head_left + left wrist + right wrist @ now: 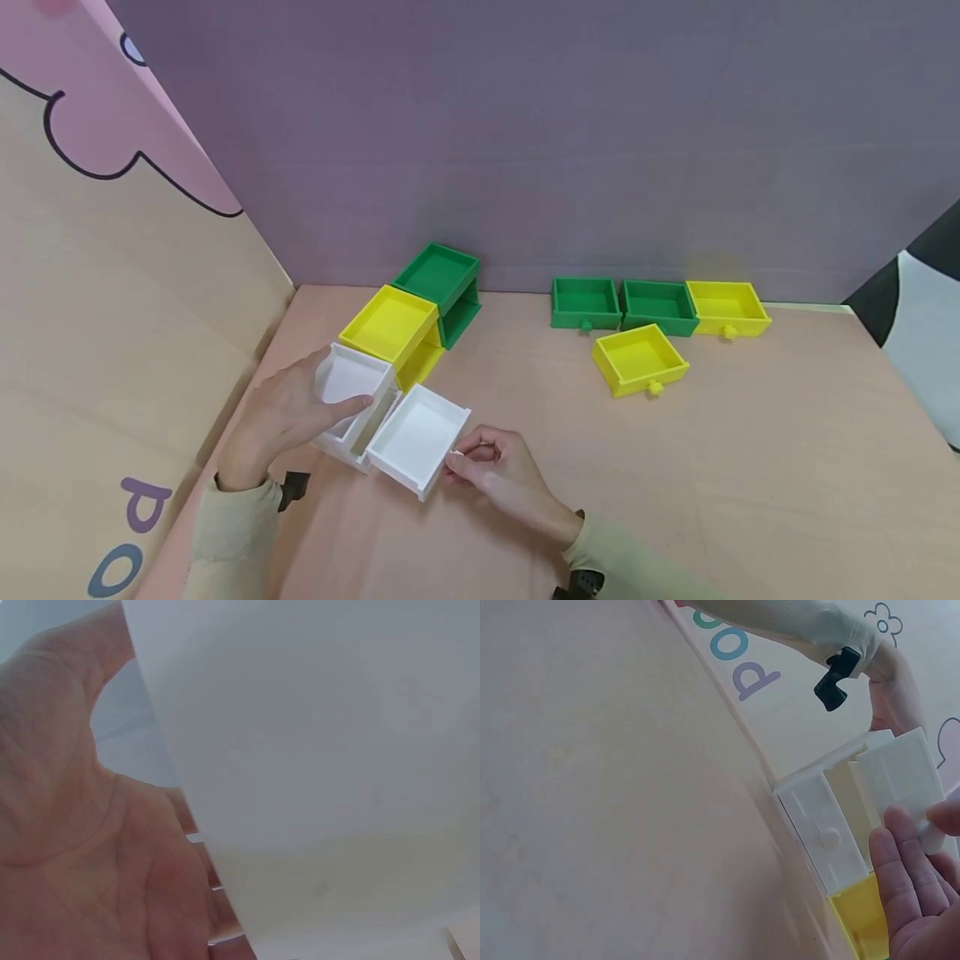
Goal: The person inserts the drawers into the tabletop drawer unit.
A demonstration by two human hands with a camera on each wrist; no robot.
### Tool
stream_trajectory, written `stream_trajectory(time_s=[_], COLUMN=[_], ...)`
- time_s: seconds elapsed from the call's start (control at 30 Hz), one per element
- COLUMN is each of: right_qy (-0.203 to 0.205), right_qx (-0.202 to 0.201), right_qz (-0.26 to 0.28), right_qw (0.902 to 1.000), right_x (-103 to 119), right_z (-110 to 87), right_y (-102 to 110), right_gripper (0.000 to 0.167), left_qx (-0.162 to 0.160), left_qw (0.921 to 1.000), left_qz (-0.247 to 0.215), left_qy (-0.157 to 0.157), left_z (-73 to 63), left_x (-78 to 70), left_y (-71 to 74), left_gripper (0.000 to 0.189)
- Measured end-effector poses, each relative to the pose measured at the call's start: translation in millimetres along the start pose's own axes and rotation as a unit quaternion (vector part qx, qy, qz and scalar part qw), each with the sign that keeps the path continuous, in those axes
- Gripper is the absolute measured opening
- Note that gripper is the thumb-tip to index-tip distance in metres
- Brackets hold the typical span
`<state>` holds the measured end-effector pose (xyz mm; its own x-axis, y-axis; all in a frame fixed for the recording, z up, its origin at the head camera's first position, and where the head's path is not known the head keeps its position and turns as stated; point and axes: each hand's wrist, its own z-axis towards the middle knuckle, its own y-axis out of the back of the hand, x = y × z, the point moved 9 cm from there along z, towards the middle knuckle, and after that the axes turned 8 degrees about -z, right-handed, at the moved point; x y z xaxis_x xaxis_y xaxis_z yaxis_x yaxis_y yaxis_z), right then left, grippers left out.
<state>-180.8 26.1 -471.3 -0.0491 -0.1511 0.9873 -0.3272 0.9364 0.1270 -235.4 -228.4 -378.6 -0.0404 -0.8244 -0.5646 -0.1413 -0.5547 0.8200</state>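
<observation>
Several drawers (418,437), peach tabletop (750,450), mauve wall (540,133)

white drawer (418,437) | white cabinet (352,375) | yellow cabinet (390,321) | green cabinet (438,273) | peach tabletop (750,467) | purple-grey back wall (562,125)

White cabinet (356,373): upright, tray-shaped top, gripped by left hand (288,408). Lower drawer (810,817) in, round knob facing out. Other white drawer (417,437): shallow, open-topped, at the upper slot, knob pinched by right hand (506,475). Can't tell if tail's inserted.
</observation>
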Motion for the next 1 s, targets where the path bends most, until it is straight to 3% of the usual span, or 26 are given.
stream_trajectory(time_s=[0.53, 1.0], right_qy=[0.003, -0.005], right_qx=[0.02, 0.024], right_qz=[-0.034, -0.019], right_qw=[0.9992, 0.9995], right_x=[2, 0], right_z=[6.2, 17.8], right_y=[-3, -8], right_gripper=[0.017, 0.017], left_qx=[0.002, 0.001], left_qw=[0.9999, 1.0], left_qz=[-0.012, 0.002], left_qy=[-0.001, 0.001], left_z=[0.0, 1.5], left_x=[0.5, -1.5], left_y=[-1.2, -0.8], left_gripper=[0.082, 0.084])
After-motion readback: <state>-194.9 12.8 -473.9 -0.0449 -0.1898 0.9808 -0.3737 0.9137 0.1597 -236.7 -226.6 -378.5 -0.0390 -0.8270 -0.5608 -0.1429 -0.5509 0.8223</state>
